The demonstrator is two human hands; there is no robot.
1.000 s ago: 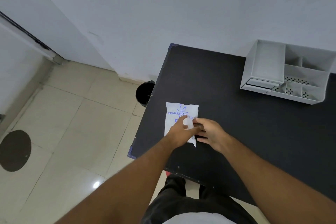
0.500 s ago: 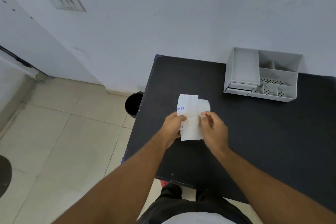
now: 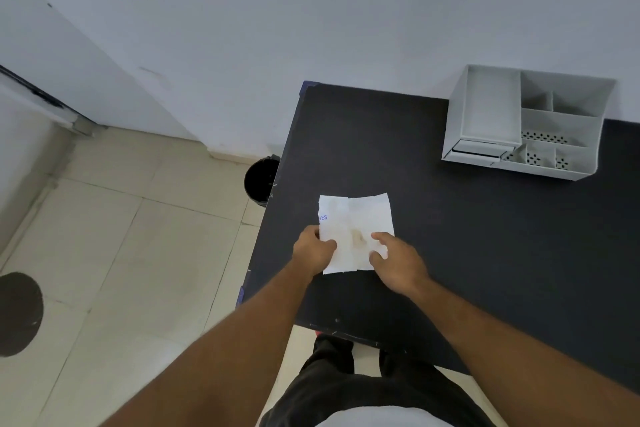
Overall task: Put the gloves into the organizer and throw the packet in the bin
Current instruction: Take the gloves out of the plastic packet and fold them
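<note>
Room: pale wall, tiled floor, and a black table [image 3: 485,253] pushed against the wall.

Item 1, packet [image 3: 355,232]: white, thin, with blue print at its left edge. It is held just above or on the table near the front left corner, spread flat between both hands, probably so its mouth can be found and the gloves drawn out. The gloves are presumably inside (no glove shows on its own).

Item 2, left hand [image 3: 313,250]: its grip is closed on the packet's left edge, thumb over the top, steadying it.

Item 3, right hand [image 3: 398,258]: its grip is pinched on the packet's lower right part, fingers curled, likely working at the opening.

Item 4, organizer [image 3: 485,114]: white, with several compartments, at the table's far right against the wall, well apart from the packet. All visible compartments look vacant.

Item 5, bin [image 3: 259,180]: black, on the floor just beside the table's left edge, handy for the packet once it is emptied.
</note>
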